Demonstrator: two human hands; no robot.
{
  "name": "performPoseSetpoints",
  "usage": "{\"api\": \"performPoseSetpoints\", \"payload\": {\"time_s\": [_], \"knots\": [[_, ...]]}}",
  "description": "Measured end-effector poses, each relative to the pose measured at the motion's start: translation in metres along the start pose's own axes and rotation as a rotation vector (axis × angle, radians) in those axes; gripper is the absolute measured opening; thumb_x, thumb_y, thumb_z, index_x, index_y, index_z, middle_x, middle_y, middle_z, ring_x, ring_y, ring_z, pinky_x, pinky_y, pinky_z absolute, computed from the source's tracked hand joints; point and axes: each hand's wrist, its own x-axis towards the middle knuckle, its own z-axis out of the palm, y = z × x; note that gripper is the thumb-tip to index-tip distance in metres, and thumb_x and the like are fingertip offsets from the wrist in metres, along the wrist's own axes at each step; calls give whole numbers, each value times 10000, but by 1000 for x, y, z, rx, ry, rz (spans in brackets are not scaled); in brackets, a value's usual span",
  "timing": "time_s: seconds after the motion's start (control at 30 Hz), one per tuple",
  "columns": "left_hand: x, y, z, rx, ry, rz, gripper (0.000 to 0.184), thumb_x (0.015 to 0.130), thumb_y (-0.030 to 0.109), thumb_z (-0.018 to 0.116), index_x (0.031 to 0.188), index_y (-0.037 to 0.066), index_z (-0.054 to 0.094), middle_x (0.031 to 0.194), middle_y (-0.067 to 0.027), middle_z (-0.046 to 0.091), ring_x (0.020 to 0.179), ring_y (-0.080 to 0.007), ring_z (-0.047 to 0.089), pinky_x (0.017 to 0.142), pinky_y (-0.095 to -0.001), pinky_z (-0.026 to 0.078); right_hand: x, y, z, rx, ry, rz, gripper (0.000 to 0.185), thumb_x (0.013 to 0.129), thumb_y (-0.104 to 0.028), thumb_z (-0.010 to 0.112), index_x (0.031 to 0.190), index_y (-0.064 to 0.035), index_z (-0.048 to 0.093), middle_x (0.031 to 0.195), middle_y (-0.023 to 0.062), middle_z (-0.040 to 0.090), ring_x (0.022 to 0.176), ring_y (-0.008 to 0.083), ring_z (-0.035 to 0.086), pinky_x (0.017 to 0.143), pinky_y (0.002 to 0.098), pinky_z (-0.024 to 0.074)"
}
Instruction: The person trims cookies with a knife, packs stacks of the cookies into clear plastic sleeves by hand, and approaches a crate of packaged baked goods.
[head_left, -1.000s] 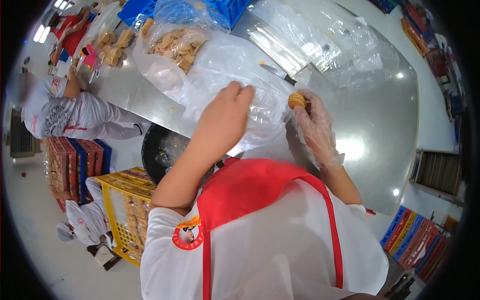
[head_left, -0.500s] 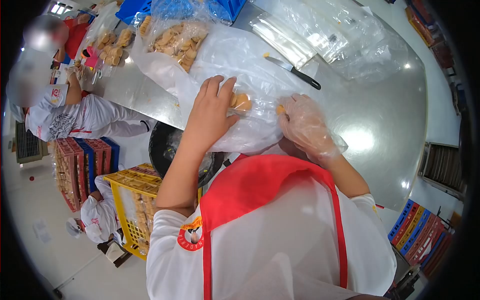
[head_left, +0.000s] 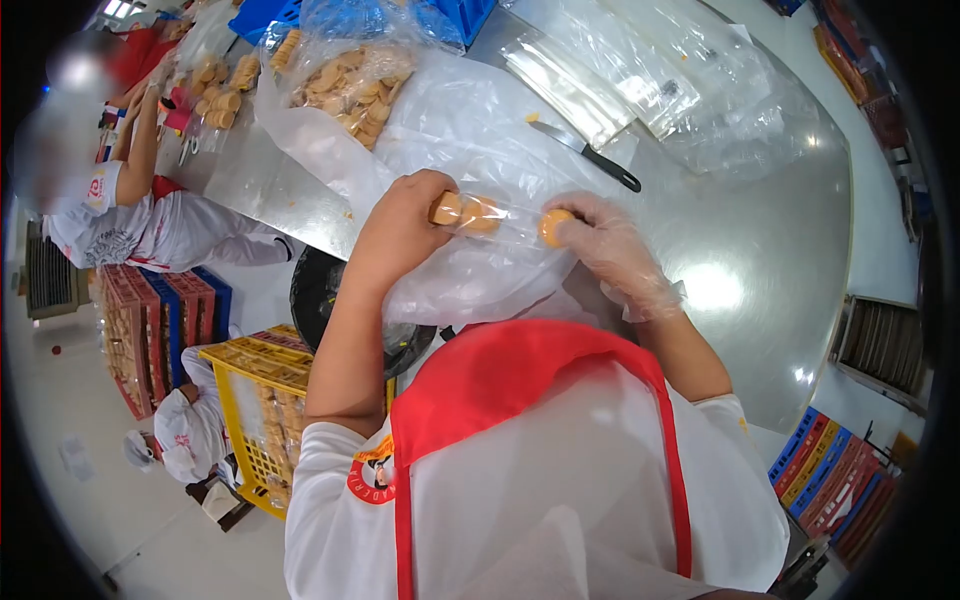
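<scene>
My bare left hand (head_left: pixel 408 222) is closed around the left end of a small clear bag (head_left: pixel 514 222), with round tan biscuits (head_left: pixel 478 214) inside it. At the bag's right end, my gloved right hand (head_left: pixel 600 245) grips a short stack of biscuits (head_left: pixel 555 228), seen end-on. Whether that stack is inside the bag opening is hard to tell. Under both hands lies a crumpled white plastic sheet (head_left: pixel 455 115). Beyond them, a large open bag of loose biscuits (head_left: pixel 355 92) rests on the sheet. A black-handled knife (head_left: pixel 611 169) lies past my right hand.
Flat clear bags (head_left: pixel 570 85) lie on the metal table (head_left: pixel 745 240) at the far side. A blue crate (head_left: pixel 460 15) stands at the back. A black bin (head_left: pixel 318 290) and yellow crate (head_left: pixel 232 425) are at left. A co-worker (head_left: pixel 150 215) stands at the table's left; another person (head_left: pixel 185 430) is lower left.
My right hand has brought its biscuits left and down to the bag. My left hand, raised and loose earlier, has closed on the bag's left end.
</scene>
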Motion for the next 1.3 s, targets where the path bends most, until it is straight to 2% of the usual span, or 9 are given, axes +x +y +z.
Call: {"api": "performPoseSetpoints", "payload": {"time_s": [0.13,0.33,0.53,0.63,0.73,0.83,0.93,1.03,1.3], "knots": [[-15,-6,-4,-242,53,-153,467,666,43,831,1080,30,617,993,-108,670,955,-293,642,871,-349,495,0,-17,-10,198,111,107,298,865,-114,604,1140,-30,678,1050,37,649,890,102,569,757,241,444],[-37,0,-11,-583,46,-178,470,664,-33,827,1078,38,618,991,-16,621,952,-116,571,873,-270,454,-24,-52,2,423,-2,-116,305,858,-46,621,1158,-32,669,1093,25,663,913,84,572,737,231,448],[-61,21,-17,-492,179,-198,453,678,20,843,1069,8,615,963,-79,656,903,-167,610,838,-297,486,-30,-60,12,-880,136,-933,345,849,-55,677,1187,-17,617,1079,155,652,949,313,628,846,401,506],[-69,23,-6,-360,301,-201,445,658,-1,836,1051,23,629,939,-36,647,886,-129,604,816,-272,481,-41,-56,18,-763,52,-866,363,829,-46,688,1182,-38,605,1050,183,647,930,390,608,854,443,499],[-74,16,7,-261,370,-185,428,673,1,817,1058,14,630,964,-86,669,897,-173,641,818,-287,495,-54,-51,20,-736,113,-640,301,836,-52,683,1130,-25,626,1016,192,653,920,400,609,848,448,500],[-77,17,19,-157,407,-113,414,678,-1,797,1056,11,628,999,-129,671,930,-250,652,835,-323,504,-54,-45,15,-778,-7,-459,291,866,-87,695,1138,3,644,970,143,674,886,314,631,815,408,508],[-80,19,25,-86,341,-48,410,686,-5,776,1064,17,619,1026,-149,654,956,-305,634,845,-364,507,-55,-39,20,-95,-165,16,338,881,-127,721,1166,41,650,955,86,674,834,197,613,766,339,503],[-84,23,26,-64,326,45,422,689,-4,769,1078,23,609,1042,-149,641,971,-338,608,851,-397,504,-55,-41,21,267,-230,107,412,876,-148,749,1207,70,634,981,63,660,851,130,582,766,285,493],[-89,33,30,-100,327,147,433,691,-8,768,1090,31,604,1093,-155,635,1030,-376,585,899,-412,484,-60,-43,31,302,-224,180,460,838,-168,789,1184,80,616,1003,102,660,836,123,589,750,238,491]]}}
